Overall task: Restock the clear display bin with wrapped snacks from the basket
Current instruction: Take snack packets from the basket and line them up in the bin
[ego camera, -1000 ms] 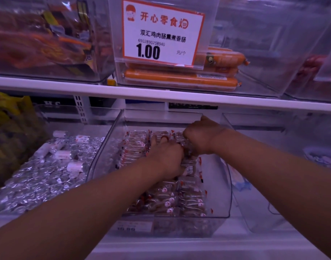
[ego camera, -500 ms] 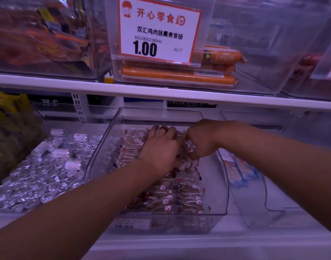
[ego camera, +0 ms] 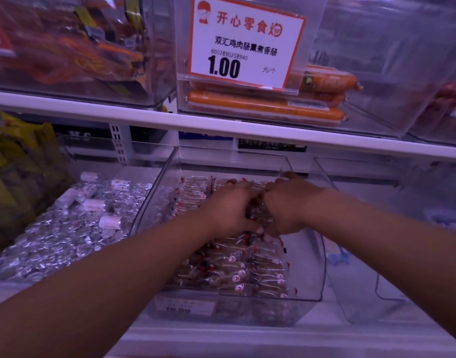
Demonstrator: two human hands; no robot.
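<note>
The clear display bin point(ego camera: 154, 202) sits in the middle of the lower shelf, with rows of wrapped snacks point(ego camera: 234, 272) in clear wrappers with red marks lying in it. Both my hands reach into its far half, side by side and nearly touching. My left hand point(ego camera: 226, 210) curls down over the snacks. My right hand point(ego camera: 290, 206) is bunched like a fist near the bin's right wall. A clump of wrapped snacks point(ego camera: 257, 215) is gripped between the two hands. The basket is out of view.
A neighbouring bin on the left holds silver foil-wrapped pieces point(ego camera: 66, 236), with yellow packs point(ego camera: 12, 164) beyond. A clear bin point(ego camera: 363, 280) stands on the right. The upper shelf edge point(ego camera: 221, 127) overhangs closely, carrying orange sausages point(ego camera: 265, 109) and a price sign point(ego camera: 245, 42).
My left hand has slid farther into the bin and now lies level with my right. Both hands stay pressed together around the clump of snacks.
</note>
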